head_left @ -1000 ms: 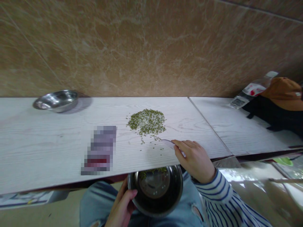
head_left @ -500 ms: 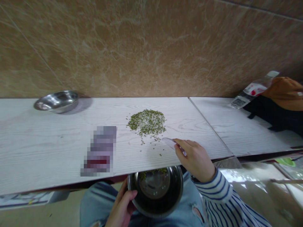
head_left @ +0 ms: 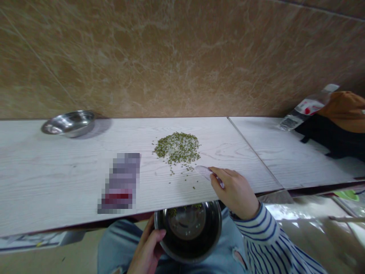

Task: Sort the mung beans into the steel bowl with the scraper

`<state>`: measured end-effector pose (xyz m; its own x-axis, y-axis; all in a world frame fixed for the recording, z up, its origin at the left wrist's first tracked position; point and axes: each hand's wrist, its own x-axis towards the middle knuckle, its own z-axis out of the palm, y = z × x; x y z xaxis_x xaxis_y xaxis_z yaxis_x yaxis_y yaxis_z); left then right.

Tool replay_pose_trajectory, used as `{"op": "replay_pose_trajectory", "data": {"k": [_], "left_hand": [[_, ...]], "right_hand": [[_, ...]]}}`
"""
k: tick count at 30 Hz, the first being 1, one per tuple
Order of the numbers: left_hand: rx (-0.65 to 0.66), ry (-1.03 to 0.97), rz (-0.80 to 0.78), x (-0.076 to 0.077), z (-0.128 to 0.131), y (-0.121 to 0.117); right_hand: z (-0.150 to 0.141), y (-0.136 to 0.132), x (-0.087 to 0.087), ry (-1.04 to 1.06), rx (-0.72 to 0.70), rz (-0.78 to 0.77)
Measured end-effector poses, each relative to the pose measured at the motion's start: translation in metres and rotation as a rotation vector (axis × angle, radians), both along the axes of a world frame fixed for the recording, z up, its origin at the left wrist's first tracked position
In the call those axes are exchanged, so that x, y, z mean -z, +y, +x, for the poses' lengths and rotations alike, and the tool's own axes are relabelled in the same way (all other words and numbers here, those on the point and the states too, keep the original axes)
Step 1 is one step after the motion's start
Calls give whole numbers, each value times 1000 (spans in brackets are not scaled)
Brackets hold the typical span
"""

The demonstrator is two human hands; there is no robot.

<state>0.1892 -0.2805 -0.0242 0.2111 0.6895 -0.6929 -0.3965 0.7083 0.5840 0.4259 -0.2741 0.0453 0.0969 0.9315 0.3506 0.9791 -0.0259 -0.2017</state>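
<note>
Brown marbled wall (head_left: 171,61) at the back, pale veins, behind the patch of green grains (head_left: 182,152). Pale wood-grain tabletop (head_left: 57,175) under the patch; 1 seam runs aslant to the right of it.

Patch: small, bean-like, loosely spread, thin in the middle. A few strays trail from its near side toward me.

My right hand (head_left: 235,190), to the near right of the patch, is closed around a clear plastic piece (head_left: 203,171), pinched between thumb and fingers. Its thin free end points at the strays, just beside the nearest of them. Full shape hidden by my grip.

My left hand (head_left: 149,245), nearer my body than the patch, grips a deep steel bowl (head_left: 196,249) by its left side, thumb over the rim. Bowl sits on the near side of the patch, at the tabletop edge, above my jeans (head_left: 116,243); whether it rests on my legs I cannot tell. Inside, some green grains cling along the side closest to the patch.

Well left of the patch, by the wall: 1 shallow steel bowl (head_left: 70,123), tilted. Left of the patch and nearer me: a flat oblong item (head_left: 121,182), pixelated, unreadable. Far right of the patch: a clear bottle (head_left: 308,108) with red on its label, leaning by black fabric (head_left: 327,135) and an orange-brown item (head_left: 345,110).
</note>
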Motion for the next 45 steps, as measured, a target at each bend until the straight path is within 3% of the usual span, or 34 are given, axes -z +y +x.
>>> {"op": "replay_pose_trajectory", "data": {"k": [14, 35, 45], "left_hand": [[-21, 65, 7, -4, 0, 0], [-31, 96, -10, 10, -4, 0], [-46, 75, -10, 7, -5, 1]], "right_hand": [[2, 7, 1, -33, 9, -15], [-5, 7, 1, -5, -51, -35], [5, 11, -1, -68, 12, -35]]}}
